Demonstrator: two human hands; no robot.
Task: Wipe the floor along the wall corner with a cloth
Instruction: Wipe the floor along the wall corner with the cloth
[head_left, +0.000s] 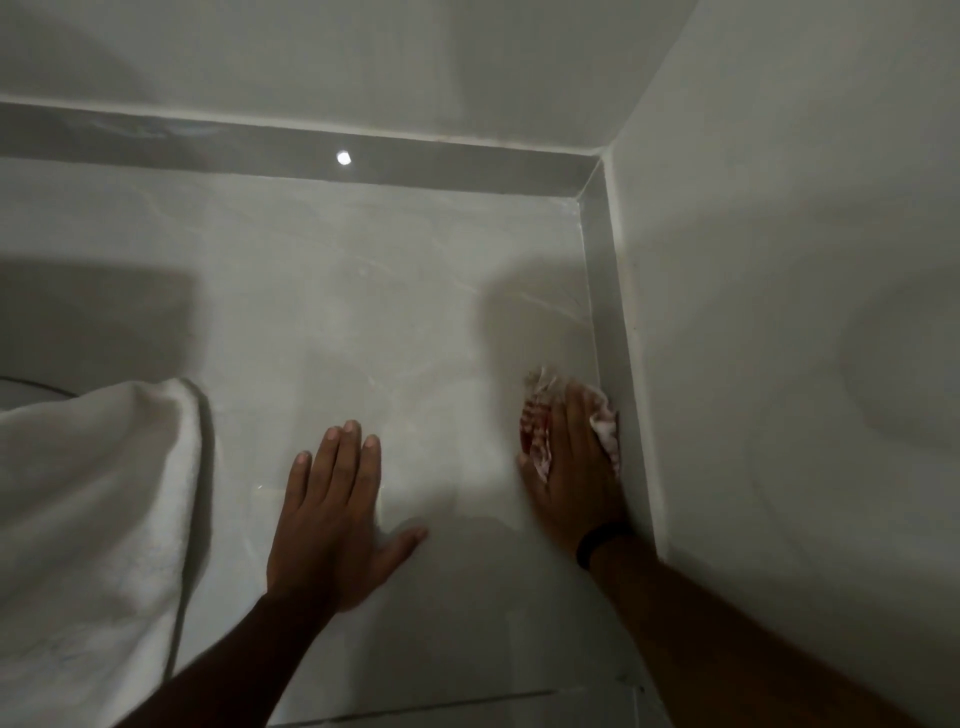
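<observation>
Two hands showing, one cloth, one white towel, one black wristband. No containers in sight.

My right hand (574, 462) is pressing flat on the cloth (540, 415), fingers spread over it rather than curled around it; the cloth, red-and-white checked and bunched, is lying on the floor (415, 291) at right of centre, touching the grey skirting (610, 322) that is running along the right wall (779, 260). The wristband (597, 543) is sitting on that wrist, lower right.

My left hand (337, 514) is lying palm-down and wide on the bare floor at lower centre, holding nothing, well apart from the cloth.

The towel (98, 509) is hanging in folds at lower left of the frame.

The two walls are meeting at upper right, and a bright spot of light (343, 157) is reflecting on the far skirting, upper centre.
</observation>
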